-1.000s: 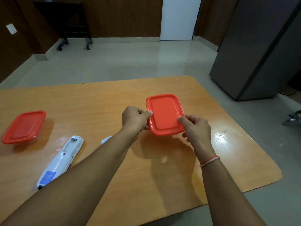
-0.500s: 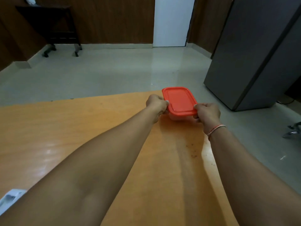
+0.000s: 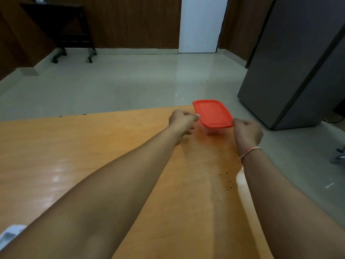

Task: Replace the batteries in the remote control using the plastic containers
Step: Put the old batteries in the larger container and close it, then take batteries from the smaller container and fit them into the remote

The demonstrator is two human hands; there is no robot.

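Red-lidded container (image 3: 212, 114) at the table's (image 3: 74, 146) far edge, between left hand (image 3: 182, 121) and right hand (image 3: 246, 132).

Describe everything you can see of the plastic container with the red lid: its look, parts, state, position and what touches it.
The plastic container is a small rectangular box with rounded corners. Its clear, see-through body shows below a glossy red lid with a raised rim, which sits closed on top. It stands near the far edge of the orange wooden table. The left hand pinches the lid's left edge and the right hand its near right corner. What it holds cannot be made out.
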